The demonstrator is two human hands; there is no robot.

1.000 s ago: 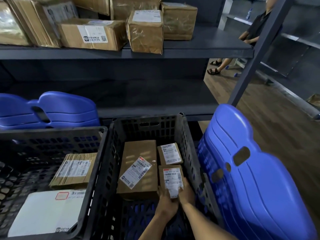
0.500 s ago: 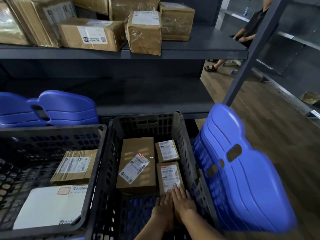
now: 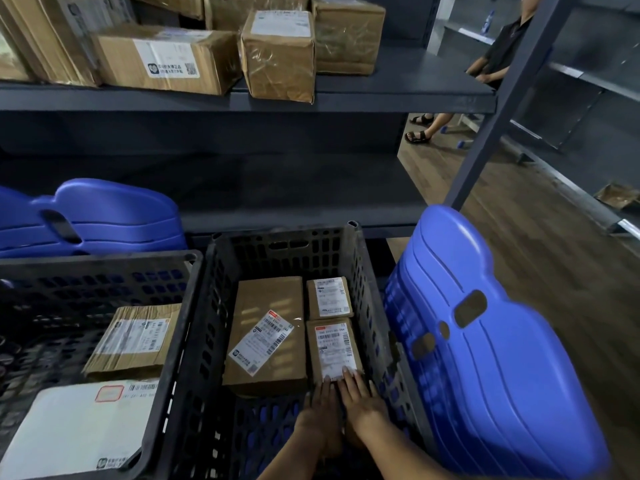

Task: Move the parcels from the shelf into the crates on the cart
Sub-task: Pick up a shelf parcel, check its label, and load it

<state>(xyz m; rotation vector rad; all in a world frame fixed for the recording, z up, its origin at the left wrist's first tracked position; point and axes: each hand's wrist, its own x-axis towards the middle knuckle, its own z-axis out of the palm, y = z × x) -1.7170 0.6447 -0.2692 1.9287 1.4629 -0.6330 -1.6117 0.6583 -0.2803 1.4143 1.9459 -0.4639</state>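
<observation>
Since a second ago both hands have let go of the small parcel [image 3: 334,348] and slid back off its near end; it now lies flat in the right crate [image 3: 360,271], at 3 o'clock of the big parcel [image 3: 268,336]. Left hand [image 3: 320,415] and right hand [image 3: 362,396] lie side by side, palms down, fingers straight and together, fingertips [image 3: 346,372] touching the label's near edge, gripping nothing. Both forearms reach in from 5 o'clock. More parcels wait on the shelf [image 3: 398,88] at 12 o'clock.

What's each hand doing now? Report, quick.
Left hand: open, flat, fingertips on the small labelled parcel.
Right hand: open, flat, fingertips on the same parcel; not gripping.
</observation>
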